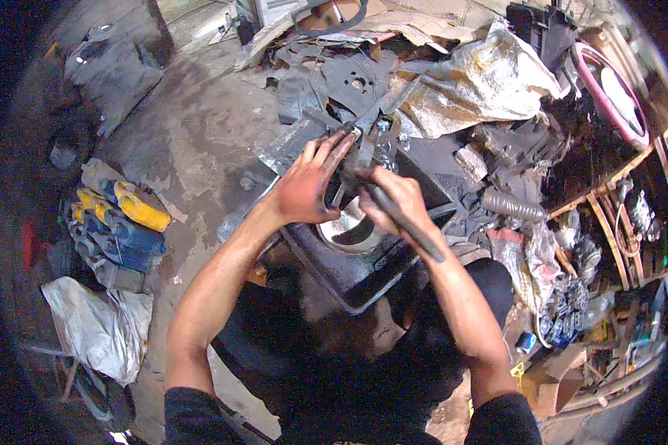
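Gripping a handle (412,225), right fingers (386,180) sit inside the black casing's edges (358,306), left fingers' (332,150) hold unclear, floor (204,141) leftward.

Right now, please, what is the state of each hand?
Left hand: fingers extended, thumb apart; any grip cannot be told.
Right hand: closed, holding a long, dark, rod-shaped handle.

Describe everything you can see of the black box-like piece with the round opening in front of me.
The black box-like piece is turned so that one rounded corner points toward you. It looks like dark plastic or painted metal, slightly glossy, with a raised-looking rim and dusty patches. Its upper face has a round opening that shows a pale surface inside. Your left hand and right hand are over it, hiding much of its far part; whether either touches it is unclear.
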The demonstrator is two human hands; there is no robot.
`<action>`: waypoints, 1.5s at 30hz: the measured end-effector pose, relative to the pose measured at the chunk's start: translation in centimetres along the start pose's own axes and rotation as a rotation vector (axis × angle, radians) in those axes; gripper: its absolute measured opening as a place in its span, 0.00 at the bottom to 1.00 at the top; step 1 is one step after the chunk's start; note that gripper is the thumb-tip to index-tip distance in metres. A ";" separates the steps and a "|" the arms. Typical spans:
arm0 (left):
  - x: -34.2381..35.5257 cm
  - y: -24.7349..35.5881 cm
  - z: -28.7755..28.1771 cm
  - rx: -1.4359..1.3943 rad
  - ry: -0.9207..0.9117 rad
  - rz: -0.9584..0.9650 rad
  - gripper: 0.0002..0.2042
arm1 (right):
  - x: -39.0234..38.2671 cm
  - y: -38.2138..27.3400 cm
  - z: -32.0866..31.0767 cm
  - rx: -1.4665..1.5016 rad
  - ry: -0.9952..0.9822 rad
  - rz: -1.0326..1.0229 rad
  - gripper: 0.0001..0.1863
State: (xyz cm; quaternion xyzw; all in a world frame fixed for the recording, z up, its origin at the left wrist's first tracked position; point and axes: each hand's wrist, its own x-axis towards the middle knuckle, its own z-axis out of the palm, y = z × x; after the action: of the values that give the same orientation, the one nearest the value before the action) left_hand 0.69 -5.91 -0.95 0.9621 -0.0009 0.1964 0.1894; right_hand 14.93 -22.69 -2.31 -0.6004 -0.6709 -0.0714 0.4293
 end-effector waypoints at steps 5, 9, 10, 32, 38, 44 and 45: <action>0.3 0.7 -0.7 0.000 -0.034 -0.033 0.62 | -3.7 2.9 -2.6 -0.307 -0.266 0.329 0.17; 0.0 -0.5 0.3 0.030 0.013 0.032 0.61 | -0.5 -1.7 -1.3 -0.156 0.186 -0.077 0.19; 0.1 -0.6 0.4 0.015 0.022 0.024 0.61 | -0.1 -2.0 -1.1 -0.227 0.086 -0.134 0.23; -0.1 -0.3 1.1 0.086 0.013 -0.027 0.60 | 0.3 -2.6 -0.4 0.017 -0.118 0.212 0.13; 0.2 -0.4 1.1 0.055 0.026 0.008 0.61 | -0.1 -3.7 0.6 0.067 -0.113 0.061 0.13; 0.2 0.1 1.1 0.055 0.000 -0.051 0.64 | -0.2 -2.3 0.8 -0.128 -0.009 0.025 0.14; 0.2 0.1 1.0 0.043 0.005 -0.031 0.64 | -0.8 -2.9 1.1 -0.166 -0.089 -0.013 0.14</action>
State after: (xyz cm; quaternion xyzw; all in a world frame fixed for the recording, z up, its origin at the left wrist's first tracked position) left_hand 1.24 -6.36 -1.71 0.9653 0.0187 0.1960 0.1718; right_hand 11.80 -23.41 -2.27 -0.6324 -0.6849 -0.1027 0.3472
